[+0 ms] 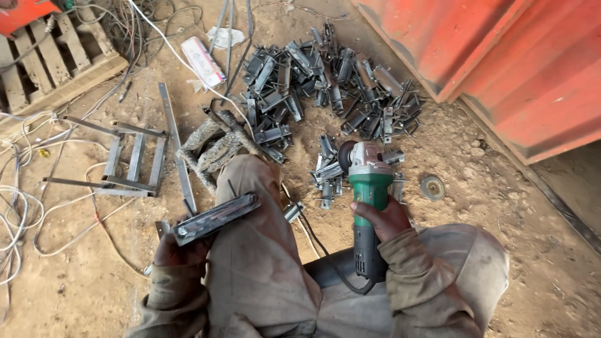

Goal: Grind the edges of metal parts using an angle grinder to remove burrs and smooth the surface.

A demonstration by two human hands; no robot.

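My left hand [178, 249] grips a flat welded steel bracket [216, 217] and rests it across my left knee. My right hand [383, 219] is closed around the green body of an angle grinder [368, 188]. The grinder's disc end points away from me toward a small pile of steel brackets [328, 175] on the dirt. The grinder's black cord [325, 256] runs back between my legs. I sit low on the ground in dusty work trousers.
A large heap of steel brackets [325, 81] lies ahead. A welded steel frame [131, 163] and white cables [25, 194] are at left, a wooden pallet [50, 56] at far left. Red metal panel [519, 69] at right. A spare grinding disc [432, 187] lies on the dirt.
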